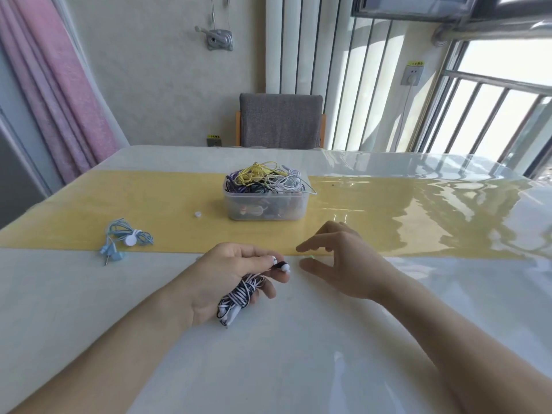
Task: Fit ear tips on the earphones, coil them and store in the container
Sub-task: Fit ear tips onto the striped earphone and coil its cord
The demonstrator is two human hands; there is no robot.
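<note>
Black-and-white striped earphones (pixel 239 297) sit bunched in a person's left hand (pixel 221 282), fingers curled round the cord and pinching one earbud (pixel 282 265), its white tip showing, just above the glossy surface (pixel 298 354). The right hand (pixel 337 261) hovers just beside it, fingers apart and holding nothing. The thin cord looks light, limp and prone to tangling, so the hard bud is likely the surest place to grip. A clear container (pixel 265 204) heaped with cables waits farther back; a loose white ear tip (pixel 197 214) and coiled blue earphones (pixel 125 239) lie to the left.
</note>
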